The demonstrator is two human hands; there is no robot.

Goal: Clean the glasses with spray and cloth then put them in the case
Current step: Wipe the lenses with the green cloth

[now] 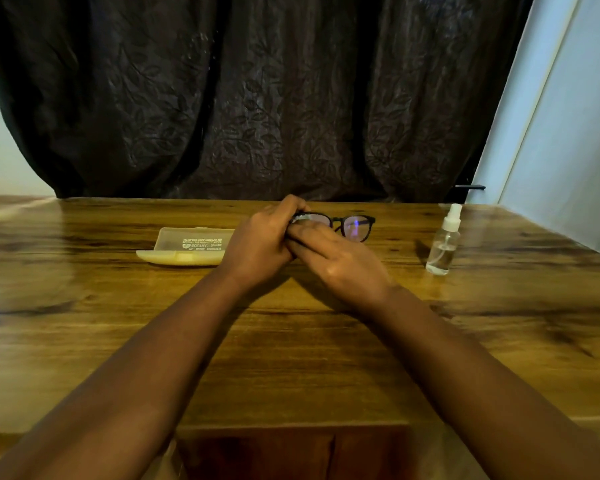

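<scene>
- The left hand (pixel 257 242) curls round one end of the black-framed glasses (pixel 343 226), fingers wrapped over a scrap of pale cloth (pixel 297 218) (only a sliver shows)
- The right hand (pixel 340 263) lies against the left, fingers straight and pressing at the glasses' near lens
- Glasses held above the wooden table (pixel 291 358)
- Left of the glasses: open translucent case (pixel 187 245), lying flat
- Right of the glasses, apart: clear spray bottle (pixel 444 241), upright
</scene>
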